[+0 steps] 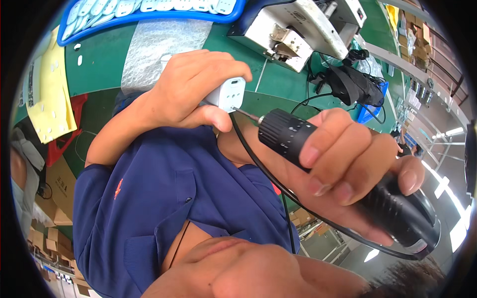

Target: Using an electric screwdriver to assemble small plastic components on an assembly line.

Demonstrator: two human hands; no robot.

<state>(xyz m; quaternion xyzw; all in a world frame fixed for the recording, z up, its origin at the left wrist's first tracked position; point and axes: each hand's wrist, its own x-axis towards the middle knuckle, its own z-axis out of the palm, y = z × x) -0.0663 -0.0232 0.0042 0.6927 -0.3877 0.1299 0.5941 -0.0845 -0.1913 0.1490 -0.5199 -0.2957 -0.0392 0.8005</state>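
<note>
My left hand (191, 89) is closed around a small white plastic housing (236, 89), tilted so that its end face shows. That face has a dark oblong slot and several small holes. My right hand (357, 154) grips a black electric screwdriver (285, 131) by its body. Its thin metal bit (247, 114) meets the housing at a lower corner hole; how deep the tip sits cannot be made out. A black cord (298, 201) loops from the rear of the screwdriver past its underside. The far side of the housing is hidden by my left fingers.
A blue tray (164, 21) of many white housings lies at the far left, beside bubble wrap (144, 52) on the green table (102, 69). A metal bench machine (293, 30) stands far right, near a black bundle with cables (348, 84). A yellow sheet (52, 94) hangs at left.
</note>
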